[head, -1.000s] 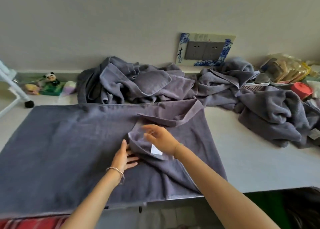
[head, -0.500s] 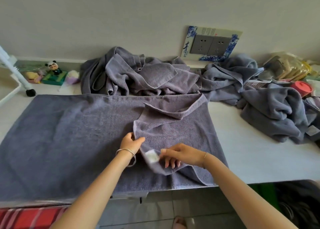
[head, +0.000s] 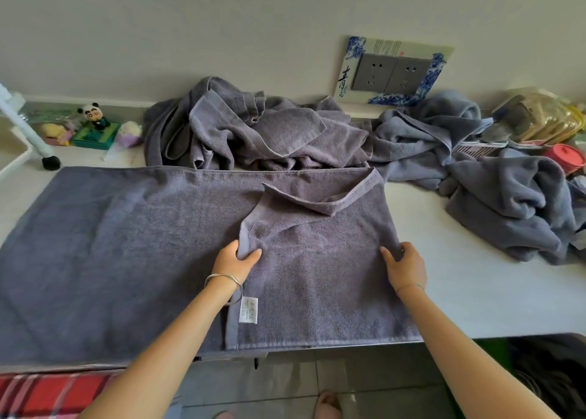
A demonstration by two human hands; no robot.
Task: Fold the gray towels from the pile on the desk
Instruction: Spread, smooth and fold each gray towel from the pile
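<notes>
**Folded flap pulled flat on the spread towel**

A gray towel (head: pixel 126 253) is spread across the desk (head: pixel 475 291), its right portion turned over onto itself as a flap (head: pixel 317 276). Half a second ago this flap was bunched under both hands near the front edge, with the white label (head: pixel 249 310) crumpled between them; now the flap is drawn out wide and lies almost flat, and the label is seen lying smooth near the flap's left hem. The hands have been moved apart. The flap's left hem is pinched by the left hand (head: pixel 236 261) between thumb and fingers, and the right fold of the towel is gripped by the right hand (head: pixel 404 264), thumb on top and fingers curled at the edge.

The far corner of the flap (head: pixel 333 203) is still rucked up into a ridge and is not yet aligned with the back edge of the towel, so the first fold is judged to be under way but not finished. A smoothing or tugging of that corner is probably called for next.

The pile of unfolded gray towels (head: pixel 253 133) is heaped behind the spread towel against the wall, and further crumpled towels (head: pixel 507 203) are left to the right, so most of the task appears to remain.
</notes>
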